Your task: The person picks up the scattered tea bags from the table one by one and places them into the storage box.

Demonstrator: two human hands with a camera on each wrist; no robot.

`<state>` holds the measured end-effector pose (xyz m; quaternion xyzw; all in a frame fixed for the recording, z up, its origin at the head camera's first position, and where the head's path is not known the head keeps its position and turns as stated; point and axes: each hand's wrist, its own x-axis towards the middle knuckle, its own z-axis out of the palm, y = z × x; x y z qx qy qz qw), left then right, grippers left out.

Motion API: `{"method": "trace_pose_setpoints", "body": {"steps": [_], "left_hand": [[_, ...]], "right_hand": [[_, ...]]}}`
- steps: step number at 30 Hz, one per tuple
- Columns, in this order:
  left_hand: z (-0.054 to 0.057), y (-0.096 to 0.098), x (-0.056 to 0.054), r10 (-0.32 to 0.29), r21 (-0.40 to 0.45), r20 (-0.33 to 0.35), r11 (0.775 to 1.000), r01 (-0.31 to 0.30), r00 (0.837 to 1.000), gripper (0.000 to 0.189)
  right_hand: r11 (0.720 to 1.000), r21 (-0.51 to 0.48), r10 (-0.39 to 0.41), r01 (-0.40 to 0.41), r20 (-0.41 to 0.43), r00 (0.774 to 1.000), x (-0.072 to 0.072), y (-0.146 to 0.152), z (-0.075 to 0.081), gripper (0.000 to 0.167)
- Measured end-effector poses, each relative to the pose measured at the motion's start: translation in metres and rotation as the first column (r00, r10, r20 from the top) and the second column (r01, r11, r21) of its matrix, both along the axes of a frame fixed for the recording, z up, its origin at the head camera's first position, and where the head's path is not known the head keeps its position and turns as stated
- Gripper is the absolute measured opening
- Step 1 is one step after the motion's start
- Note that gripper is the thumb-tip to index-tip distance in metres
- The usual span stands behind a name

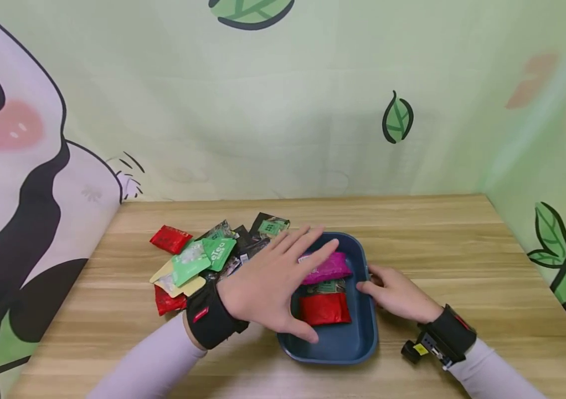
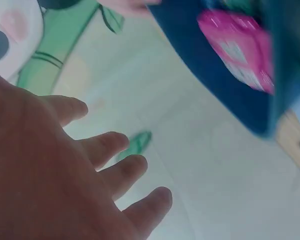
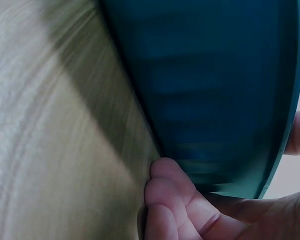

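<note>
A dark blue plastic bin (image 1: 335, 350) stands on the table, holding a magenta packet (image 1: 333, 267), a red packet (image 1: 325, 308) and a dark green packet (image 1: 330, 286) between them. My right hand (image 1: 401, 292) grips the bin's right wall, thumb over the rim; in the right wrist view its fingers (image 3: 165, 192) curl low against the outside wall. My left hand (image 1: 268, 282) spreads its fingers over the bin's left side, hiding part of it, and holds nothing. Its fingers (image 2: 125, 172) are extended in the left wrist view, apart from the bin.
Left of the bin lies a loose pile of packets: green sachets (image 1: 190, 261), black ones (image 1: 244, 238), a yellow one (image 1: 193, 286) and red ones (image 1: 170, 239). The wooden table (image 1: 442, 233) meets a printed cloth backdrop (image 1: 283, 133) behind and at the sides.
</note>
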<state>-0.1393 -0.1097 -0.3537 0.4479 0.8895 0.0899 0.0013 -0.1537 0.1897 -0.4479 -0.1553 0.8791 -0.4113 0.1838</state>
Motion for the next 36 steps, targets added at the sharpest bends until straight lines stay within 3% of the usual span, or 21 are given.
{"method": "trace_pose_setpoints", "body": {"steps": [8, 14, 19, 28, 30, 33, 36], "left_hand": [[0.004, -0.069, -0.035, 0.149, -0.072, -0.026, 0.986, -0.151, 0.988, 0.127], [0.001, -0.13, -0.056, 0.3, -0.14, -0.02, 0.944, -0.3, 0.954, 0.124], [-0.006, -0.168, -0.069, 0.391, -0.187, 0.011, 0.905, -0.383, 0.92, 0.118], [-0.034, -0.222, -0.095, 0.523, -0.229, 0.074, 0.838, -0.496, 0.849, 0.112], [-0.042, -0.234, -0.1, 0.536, -0.224, 0.092, 0.833, -0.507, 0.839, 0.111], [-0.052, -0.248, -0.106, 0.537, -0.212, 0.104, 0.834, -0.509, 0.837, 0.106], [-0.06, -0.259, -0.11, 0.519, -0.201, 0.111, 0.847, -0.492, 0.848, 0.099]], "right_hand": [[1.0, 0.018, -0.014, 0.015, -0.009, 1.0, 0.001, 0.0, -0.001, 0.046], [1.0, 0.021, -0.011, 0.011, -0.021, 1.0, 0.001, -0.001, -0.002, 0.044], [1.0, 0.018, -0.021, 0.021, -0.011, 1.0, 0.002, 0.001, -0.001, 0.044], [1.0, 0.021, -0.021, 0.022, -0.014, 1.0, 0.002, 0.002, -0.001, 0.041], [1.0, 0.019, -0.02, 0.02, -0.015, 1.0, 0.002, 0.001, -0.001, 0.039], [1.0, 0.018, -0.017, 0.017, -0.014, 1.0, 0.002, 0.001, -0.001, 0.037], [1.0, 0.019, -0.017, 0.018, -0.013, 1.0, 0.001, 0.0, -0.001, 0.039]]}}
